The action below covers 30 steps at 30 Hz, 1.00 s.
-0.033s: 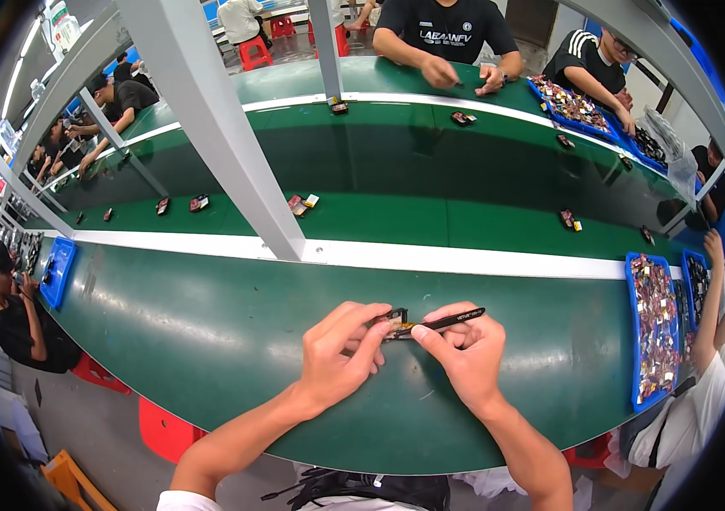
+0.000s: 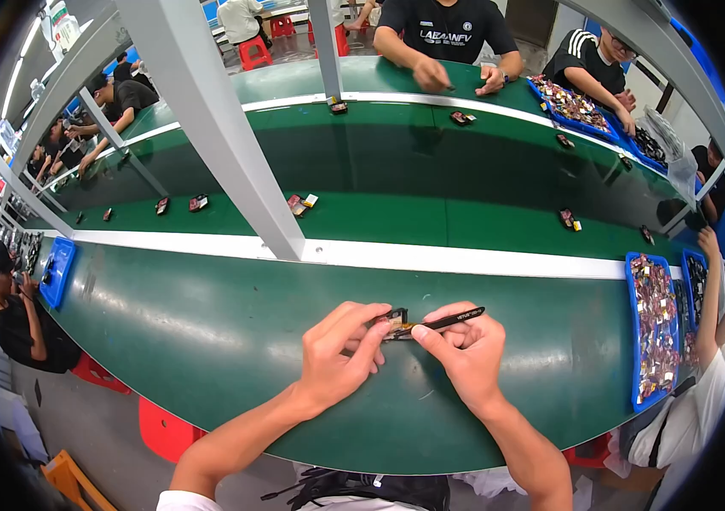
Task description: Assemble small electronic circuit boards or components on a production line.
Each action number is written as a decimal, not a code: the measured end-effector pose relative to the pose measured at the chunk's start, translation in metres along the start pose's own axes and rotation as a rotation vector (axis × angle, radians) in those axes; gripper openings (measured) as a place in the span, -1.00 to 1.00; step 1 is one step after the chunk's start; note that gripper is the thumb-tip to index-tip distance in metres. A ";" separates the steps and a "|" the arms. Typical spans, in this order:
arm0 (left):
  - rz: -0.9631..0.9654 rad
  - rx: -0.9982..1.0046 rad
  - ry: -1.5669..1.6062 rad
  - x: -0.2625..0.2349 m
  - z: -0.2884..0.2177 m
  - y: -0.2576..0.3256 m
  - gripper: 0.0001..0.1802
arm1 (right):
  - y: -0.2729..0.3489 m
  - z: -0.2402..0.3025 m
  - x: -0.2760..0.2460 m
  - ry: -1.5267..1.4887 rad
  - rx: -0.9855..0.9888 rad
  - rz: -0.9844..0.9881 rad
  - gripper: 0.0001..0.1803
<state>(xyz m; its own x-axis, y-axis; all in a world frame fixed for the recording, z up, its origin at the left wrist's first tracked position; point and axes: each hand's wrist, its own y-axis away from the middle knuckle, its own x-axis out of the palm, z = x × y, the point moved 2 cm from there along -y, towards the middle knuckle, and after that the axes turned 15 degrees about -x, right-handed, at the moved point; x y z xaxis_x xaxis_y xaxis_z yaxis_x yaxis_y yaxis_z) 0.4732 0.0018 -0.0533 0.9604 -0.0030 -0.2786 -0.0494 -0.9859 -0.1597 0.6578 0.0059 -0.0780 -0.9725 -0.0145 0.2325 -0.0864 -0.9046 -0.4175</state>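
Over the green tabletop, my left hand pinches a small electronic assembly with a black frame and a yellowish part. My fingers cover much of it, and its finer details are too small to make out. Black tweezers rest in my right hand, gripped between thumb and fingers and slanting up to the right. Their tips reach left to the assembly; whether they pinch a part of it I cannot tell. Both hands are close together, almost meeting at the assembly.
Beyond a white rail, a green belt carries several small assemblies. A blue tray full of parts stands at the right, a smaller blue tray at the left. A grey post rises ahead. Co-workers sit around.
My hands, the assembly and the tweezers look unmoved. Across the belt, a co-worker's hand has shifted slightly left; at the right edge another person's raised hand has shifted a little.
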 end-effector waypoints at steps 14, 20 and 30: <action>0.012 -0.007 0.015 0.018 -0.004 -0.001 -0.78 | -0.005 0.005 -0.020 -0.086 0.078 0.021 -0.84; 0.129 -0.248 0.233 0.016 -0.003 -0.005 -0.77 | -0.007 0.011 -0.022 -0.033 0.021 0.069 -0.85; 0.263 -0.461 0.408 0.022 -0.004 -0.011 -0.69 | -0.005 0.022 -0.027 0.266 -0.311 0.101 -0.87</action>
<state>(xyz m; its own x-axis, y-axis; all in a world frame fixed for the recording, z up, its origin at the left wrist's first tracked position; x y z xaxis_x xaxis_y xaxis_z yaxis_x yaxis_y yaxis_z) 0.4962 0.0115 -0.0538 0.9635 -0.2271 0.1417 -0.2611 -0.9140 0.3106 0.6889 0.0010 -0.0630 -0.9978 0.0508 -0.0417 -0.0088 -0.7322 -0.6810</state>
